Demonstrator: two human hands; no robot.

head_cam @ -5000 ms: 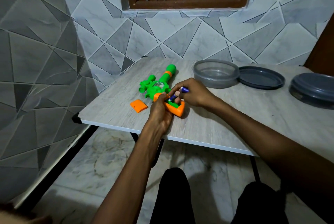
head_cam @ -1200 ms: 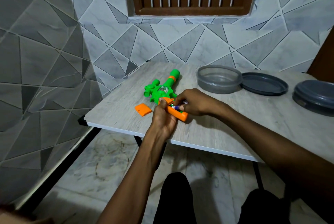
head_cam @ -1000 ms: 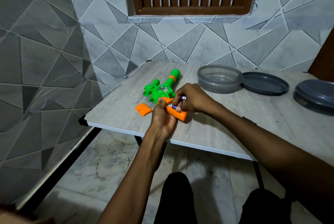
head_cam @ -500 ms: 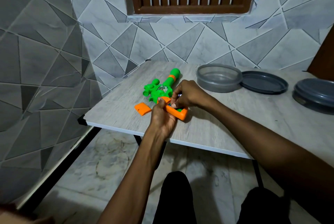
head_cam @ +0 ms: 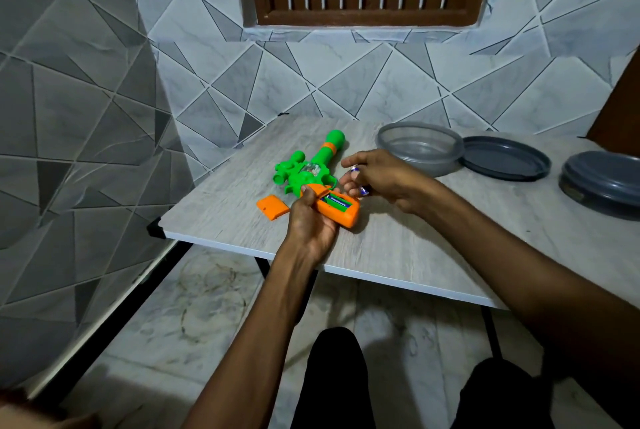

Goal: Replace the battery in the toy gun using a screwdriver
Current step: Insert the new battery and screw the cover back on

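Battery (head_cam: 363, 190) in right hand (head_cam: 384, 175), now clear of toy gun (head_cam: 304, 176)

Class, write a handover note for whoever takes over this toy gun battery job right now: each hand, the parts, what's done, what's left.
Left hand grips the toy gun by its orange handle, on the table.
Right hand holds a loose battery beside the open compartment.
A seated battery lies in that compartment.
The orange cover lies on the table, left of the handle.
Done: cover off, one battery in.
Left: probably fit the held battery, then refit and screw down the cover. No screwdriver in view.
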